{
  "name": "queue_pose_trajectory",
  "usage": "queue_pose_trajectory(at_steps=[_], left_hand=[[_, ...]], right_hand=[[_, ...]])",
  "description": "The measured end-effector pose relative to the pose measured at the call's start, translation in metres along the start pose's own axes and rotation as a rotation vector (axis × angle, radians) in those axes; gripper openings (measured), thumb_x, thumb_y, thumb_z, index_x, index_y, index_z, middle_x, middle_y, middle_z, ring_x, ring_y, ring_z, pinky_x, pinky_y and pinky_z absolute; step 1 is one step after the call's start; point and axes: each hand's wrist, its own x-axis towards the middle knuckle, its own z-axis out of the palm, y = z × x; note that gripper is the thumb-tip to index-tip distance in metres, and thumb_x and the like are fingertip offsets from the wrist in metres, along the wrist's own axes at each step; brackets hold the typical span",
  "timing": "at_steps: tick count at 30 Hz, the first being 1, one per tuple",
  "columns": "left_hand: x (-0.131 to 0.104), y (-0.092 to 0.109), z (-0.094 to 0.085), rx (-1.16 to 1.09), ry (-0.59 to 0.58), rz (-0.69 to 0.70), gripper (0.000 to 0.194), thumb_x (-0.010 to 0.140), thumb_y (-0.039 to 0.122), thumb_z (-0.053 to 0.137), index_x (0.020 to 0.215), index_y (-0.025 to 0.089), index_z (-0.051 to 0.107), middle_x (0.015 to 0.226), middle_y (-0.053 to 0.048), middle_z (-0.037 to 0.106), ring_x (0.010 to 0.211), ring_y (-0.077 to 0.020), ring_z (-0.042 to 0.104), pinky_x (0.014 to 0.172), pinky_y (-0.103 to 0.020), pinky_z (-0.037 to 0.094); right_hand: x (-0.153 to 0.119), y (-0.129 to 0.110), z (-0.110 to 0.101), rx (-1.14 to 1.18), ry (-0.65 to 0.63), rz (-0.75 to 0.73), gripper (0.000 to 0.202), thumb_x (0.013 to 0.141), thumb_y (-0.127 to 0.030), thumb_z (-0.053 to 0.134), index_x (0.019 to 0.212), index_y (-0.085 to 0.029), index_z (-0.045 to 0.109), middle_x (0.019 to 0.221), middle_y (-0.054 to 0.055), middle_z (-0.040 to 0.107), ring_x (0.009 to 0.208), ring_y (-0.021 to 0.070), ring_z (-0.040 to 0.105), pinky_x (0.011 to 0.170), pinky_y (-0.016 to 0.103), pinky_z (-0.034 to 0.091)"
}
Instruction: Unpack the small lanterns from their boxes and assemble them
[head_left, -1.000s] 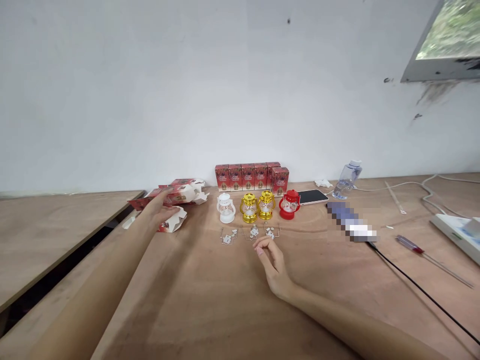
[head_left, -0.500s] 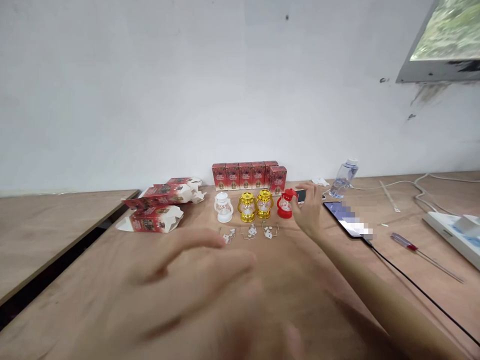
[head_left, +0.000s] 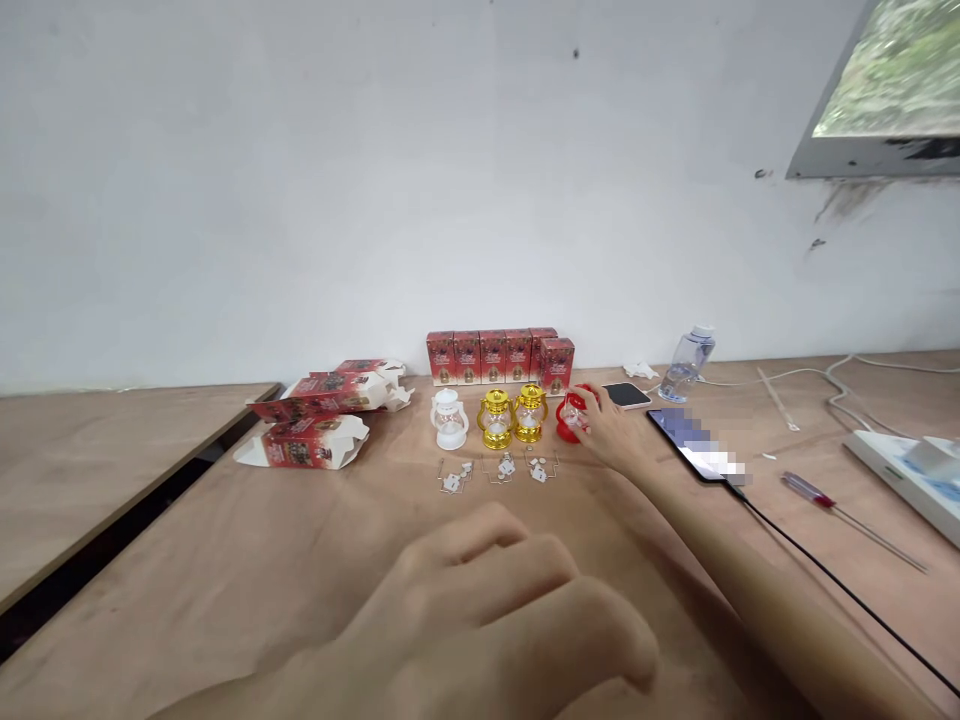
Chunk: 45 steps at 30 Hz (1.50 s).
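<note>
At the right end of a row of small toy lanterns, my right hand (head_left: 606, 428) has its fingers closed around a red lantern (head_left: 571, 414), covering its right side. The red lantern stands upright on the table. My left hand (head_left: 495, 610) is close to the camera, low over the table, with fingers loosely bent and slightly apart; nothing shows in it. To the left of the red lantern stand two gold lanterns (head_left: 496, 420) and a white lantern (head_left: 449, 420). In front of them lie three small groups of white parts and bent wires (head_left: 506, 467).
Red printed boxes (head_left: 493, 357) line the wall; opened cartons (head_left: 311, 443) lie left. On the right are a phone (head_left: 686, 440) with a cable, another phone (head_left: 628, 396), a water bottle (head_left: 686, 365), a screwdriver (head_left: 814, 492) and a power strip (head_left: 900, 475). A gap (head_left: 142, 530) separates two tabletops.
My right hand has moved from beside the red lantern to close its fingers around it. My left hand has shifted right and lower in view, its fingers now bending downward.
</note>
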Motion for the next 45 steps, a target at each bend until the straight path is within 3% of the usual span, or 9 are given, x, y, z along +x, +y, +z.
queue_pose_trajectory(at_steps=[6, 11, 15, 20, 23, 28, 33, 38, 45], left_hand=[[-0.009, -0.054, 0.013, 0.302, -0.379, 0.002, 0.033, 0.08, 0.017, 0.052, 0.108, 0.031, 0.063, 0.085, -0.004, 0.067, 0.075, -0.0183, 0.059, 0.079, -0.032, 0.043], [-0.014, -0.145, 0.015, 0.056, -0.081, -0.303, 0.023, 0.076, 0.017, 0.058, 0.099, 0.022, 0.06, 0.082, -0.002, 0.061, 0.069, -0.0128, 0.055, 0.061, -0.023, 0.044], [-0.012, -0.188, 0.01, -0.274, 0.172, -0.444, 0.036, 0.071, 0.024, 0.068, 0.104, 0.023, 0.054, 0.09, -0.002, 0.054, 0.064, -0.0114, 0.053, 0.051, -0.021, 0.045], [-0.015, -0.18, 0.003, -0.374, 0.11, -0.422, 0.064, 0.066, 0.019, 0.074, 0.122, 0.028, 0.046, 0.112, -0.006, 0.053, 0.09, -0.0175, 0.059, 0.075, -0.028, 0.049], [-0.017, -0.172, 0.004, -0.335, 0.084, -0.412, 0.048, 0.066, 0.02, 0.074, 0.11, 0.022, 0.056, 0.107, -0.005, 0.059, 0.096, -0.0198, 0.057, 0.083, -0.027, 0.046], [-0.013, -0.174, 0.006, -0.207, 0.277, -0.485, 0.031, 0.067, 0.029, 0.071, 0.091, 0.02, 0.053, 0.075, 0.002, 0.059, 0.057, -0.0109, 0.053, 0.057, -0.023, 0.047], [-0.011, -0.179, 0.005, -0.144, 0.386, -0.473, 0.037, 0.064, 0.035, 0.07, 0.091, 0.02, 0.05, 0.069, 0.005, 0.055, 0.05, -0.0087, 0.05, 0.053, -0.023, 0.046], [-0.013, -0.185, 0.006, -0.107, 0.497, -0.456, 0.042, 0.063, 0.04, 0.069, 0.092, 0.019, 0.046, 0.077, 0.004, 0.053, 0.054, -0.0088, 0.051, 0.051, -0.023, 0.048], [-0.018, -0.191, 0.009, -0.153, 0.49, -0.419, 0.04, 0.072, 0.042, 0.063, 0.1, 0.021, 0.044, 0.083, 0.003, 0.051, 0.056, -0.0079, 0.051, 0.05, -0.023, 0.05]], right_hand=[[-0.021, 0.019, 0.015, 0.239, 0.346, 0.111, 0.046, 0.078, -0.037, 0.058, 0.117, -0.016, 0.045, 0.117, 0.016, 0.044, 0.109, 0.0268, 0.048, 0.085, 0.043, 0.048], [-0.039, 0.012, 0.011, 0.501, 0.591, 0.247, 0.06, 0.072, -0.042, 0.066, 0.121, -0.021, 0.039, 0.121, 0.013, 0.04, 0.115, 0.0261, 0.044, 0.089, 0.047, 0.048], [-0.062, -0.026, 0.006, 0.783, 0.543, 0.147, 0.063, 0.07, -0.032, 0.071, 0.123, -0.027, 0.037, 0.124, 0.011, 0.036, 0.11, 0.0222, 0.05, 0.087, 0.042, 0.051], [-0.098, -0.085, 0.002, 0.954, 0.288, -0.093, 0.068, 0.069, -0.031, 0.073, 0.125, -0.032, 0.034, 0.127, 0.011, 0.034, 0.12, 0.027, 0.043, 0.088, 0.045, 0.051], [-0.104, -0.1, -0.004, 0.971, 0.19, -0.131, 0.067, 0.073, -0.031, 0.069, 0.128, -0.032, 0.031, 0.13, 0.012, 0.035, 0.123, 0.027, 0.04, 0.089, 0.044, 0.05], [-0.095, -0.097, -0.013, 0.818, 0.114, -0.033, 0.041, 0.088, -0.024, 0.047, 0.128, -0.026, 0.039, 0.123, 0.011, 0.049, 0.12, 0.0221, 0.044, 0.098, 0.044, 0.042], [-0.09, -0.096, -0.015, 0.726, 0.242, 0.081, 0.012, 0.087, -0.026, 0.05, 0.092, -0.022, 0.06, 0.098, 0.007, 0.058, 0.095, 0.0186, 0.056, 0.083, 0.036, 0.047], [-0.088, -0.1, -0.02, 0.687, 0.243, -0.032, 0.013, 0.085, -0.02, 0.054, 0.073, -0.02, 0.057, 0.066, 0.001, 0.058, 0.067, 0.0145, 0.053, 0.063, 0.028, 0.045], [-0.09, -0.101, -0.021, 0.793, 0.136, -0.018, 0.016, 0.089, -0.024, 0.046, 0.079, -0.02, 0.058, 0.074, 0.003, 0.062, 0.074, 0.0152, 0.057, 0.069, 0.028, 0.045]])
